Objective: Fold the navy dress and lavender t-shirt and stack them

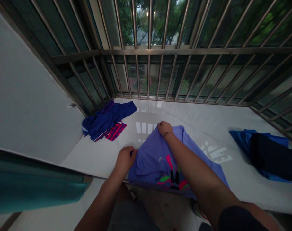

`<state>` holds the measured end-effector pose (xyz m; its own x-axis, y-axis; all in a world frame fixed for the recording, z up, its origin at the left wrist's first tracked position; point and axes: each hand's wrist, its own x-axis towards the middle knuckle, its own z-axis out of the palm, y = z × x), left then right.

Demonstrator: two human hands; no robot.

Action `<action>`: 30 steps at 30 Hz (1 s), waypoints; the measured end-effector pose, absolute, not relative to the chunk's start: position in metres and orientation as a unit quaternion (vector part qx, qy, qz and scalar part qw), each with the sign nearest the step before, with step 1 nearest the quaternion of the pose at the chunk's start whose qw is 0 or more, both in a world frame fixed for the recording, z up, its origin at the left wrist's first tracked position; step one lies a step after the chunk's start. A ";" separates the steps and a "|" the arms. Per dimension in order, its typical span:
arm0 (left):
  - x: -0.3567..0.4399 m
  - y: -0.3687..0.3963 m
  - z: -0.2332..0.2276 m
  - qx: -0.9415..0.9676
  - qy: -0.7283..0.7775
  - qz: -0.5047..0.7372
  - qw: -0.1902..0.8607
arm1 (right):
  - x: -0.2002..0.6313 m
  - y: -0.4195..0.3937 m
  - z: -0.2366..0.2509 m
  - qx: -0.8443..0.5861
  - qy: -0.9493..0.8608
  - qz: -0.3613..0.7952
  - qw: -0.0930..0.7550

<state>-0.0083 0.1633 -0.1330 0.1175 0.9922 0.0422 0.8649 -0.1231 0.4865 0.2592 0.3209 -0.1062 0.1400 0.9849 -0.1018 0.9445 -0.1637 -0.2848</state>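
At approx 9 o'clock from the work spot I saw a grey wall panel [27,96], w/ a teal strip [35,189] below it at 8 o'clock. Next, at 11 o'clock, a dark blue garment [107,118] lay crumpled on the white tiled ledge [208,125], and a red-and-blue striped piece [115,131] stuck out from under its near edge, touching it.

My left hand [125,159] was closed, fingers curled in a pinch on the left edge of the purple shirt [157,160]; the thumb side faced me, so I couldn't see how much cloth was inside the grip. The shirt lay spread at ledge centre, 12 o'clock from me, its near hem hanging just over the ledge's front edge, w/ a pink, green and black print [172,176] facing up.

My right hand [164,128] was at the shirt's far edge, fingers bent down and gripping the fabric there, a thin bracelet [168,133] on the wrist. The forearm crossed over the shirt diag.

At 2 o'clock, well apart from the shirt, a bright blue cloth [242,138] lay w/ a dark garment [273,157] on top of it. Metal window bars [149,51] ran along the back, 12 o'clock, trees beyond.
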 end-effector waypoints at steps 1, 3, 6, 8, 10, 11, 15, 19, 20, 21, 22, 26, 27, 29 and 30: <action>-0.008 0.163 -0.133 0.722 0.646 0.185 0.165 | 0.260 0.324 -0.108 -0.753 -0.641 0.130 0.080; -0.006 0.162 -0.133 0.713 0.660 0.186 0.143 | 0.262 0.328 -0.113 -0.753 -0.641 0.123 0.088; 0.002 0.160 -0.133 0.704 0.679 0.178 0.105 | 0.263 0.331 -0.121 -0.750 -0.645 0.111 0.098; 0.005 0.158 -0.133 0.695 0.690 0.182 0.086 | 0.261 0.332 -0.124 -0.749 -0.646 0.107 0.102; 0.006 0.156 -0.134 0.691 0.688 0.209 0.077 | 0.258 0.333 -0.125 -0.747 -0.648 0.107 0.104; 0.005 0.156 -0.134 0.695 0.677 0.230 0.076 | 0.258 0.334 -0.125 -0.745 -0.650 0.109 0.105; 0.002 0.157 -0.132 0.776 0.549 0.290 0.109 | 0.272 0.333 -0.111 -0.725 -0.669 0.115 0.119; 0.023 0.174 -0.123 0.856 0.437 0.228 0.160 | 0.324 0.326 -0.087 -0.728 -0.665 0.089 0.143; 0.033 0.182 -0.121 0.865 0.429 0.202 0.163 | 0.341 0.324 -0.082 -0.733 -0.659 0.083 0.145; 0.044 0.191 -0.118 0.872 0.427 0.178 0.163 | 0.359 0.322 -0.078 -0.739 -0.653 0.080 0.144; 0.056 0.202 -0.116 0.876 0.426 0.156 0.164 | 0.377 0.319 -0.075 -0.745 -0.647 0.080 0.141; 0.098 0.254 -0.111 0.879 0.438 0.091 0.163 | 0.431 0.308 -0.073 -0.747 -0.645 0.107 0.117; 0.106 0.267 -0.111 0.878 0.444 0.081 0.161 | 0.439 0.306 -0.075 -0.741 -0.652 0.117 0.113; 0.118 0.289 -0.114 0.873 0.456 0.069 0.157 | 0.448 0.301 -0.082 -0.724 -0.668 0.134 0.111; 0.122 0.299 -0.115 0.871 0.462 0.068 0.154 | 0.449 0.299 -0.086 -0.716 -0.674 0.140 0.112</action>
